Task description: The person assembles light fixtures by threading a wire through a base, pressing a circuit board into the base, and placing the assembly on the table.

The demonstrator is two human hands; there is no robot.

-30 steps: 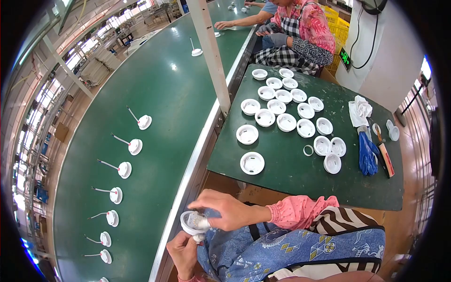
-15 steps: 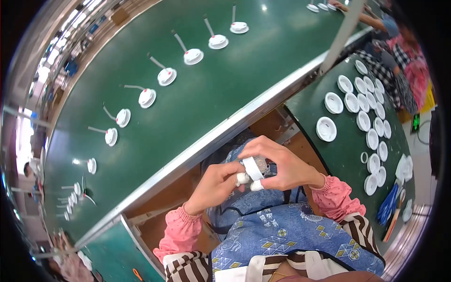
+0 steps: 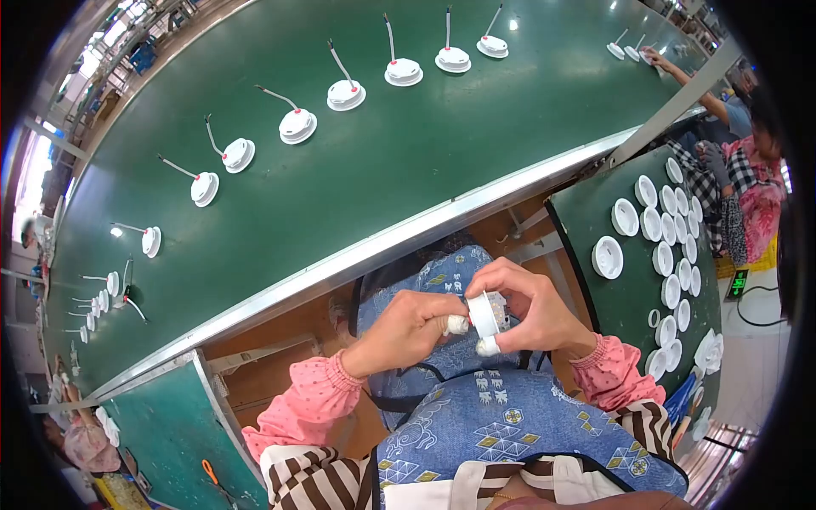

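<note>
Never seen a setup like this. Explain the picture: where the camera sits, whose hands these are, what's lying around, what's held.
No machine here: the camera sits on a person's head, looking down through a fisheye lens. The left hand and right hand are that person's own; together they pinch a small white round part above a blue apron. Ahead lies a green belt carrying white discs with wires. A side table at right holds white caps. Beyond it sits another person.
</note>
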